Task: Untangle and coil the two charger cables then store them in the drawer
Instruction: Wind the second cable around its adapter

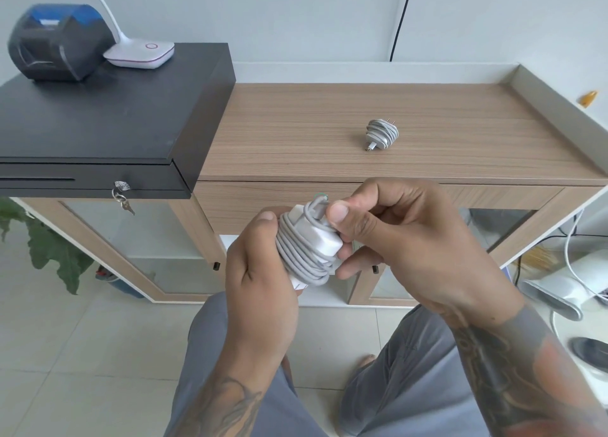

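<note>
2 hands (329, 255) grip wrapped charger (307, 242): light, rigid brick, springy cable; pinch loose end. Coiled charger (381, 134) beyond, on desk (296, 134).

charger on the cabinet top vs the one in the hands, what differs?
The charger on the cabinet top lies untouched on the wooden surface; the charger in the hands is held in the air in front of the closed drawer.
The first is fully wrapped, no loose end showing; on the second the right hand pinches the cable end at the top while the left hand grips the coil.
Both are white adapters wound with grey-white cable.
</note>
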